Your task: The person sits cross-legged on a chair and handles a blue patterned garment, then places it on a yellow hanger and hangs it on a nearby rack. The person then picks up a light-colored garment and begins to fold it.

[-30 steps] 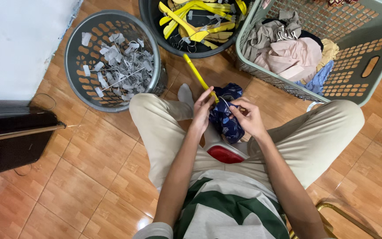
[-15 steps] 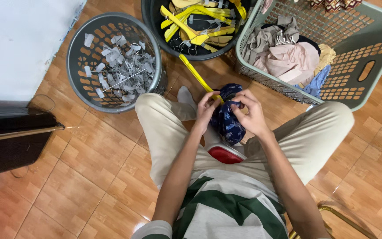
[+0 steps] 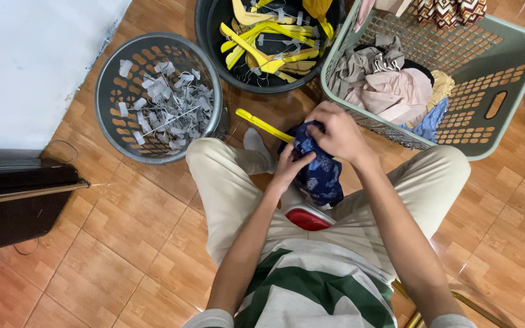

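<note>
Gripping a soft, light blue garment in both hands, left hand and right hand, we bunch it off its stiff yellow hanger over our lap.

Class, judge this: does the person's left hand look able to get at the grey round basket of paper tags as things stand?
Probably yes. The grey round basket stands open-topped beside the left knee, with nothing lying between. But the left hand is busy gripping the dark blue patterned garment, so it would have to let go first.
</note>
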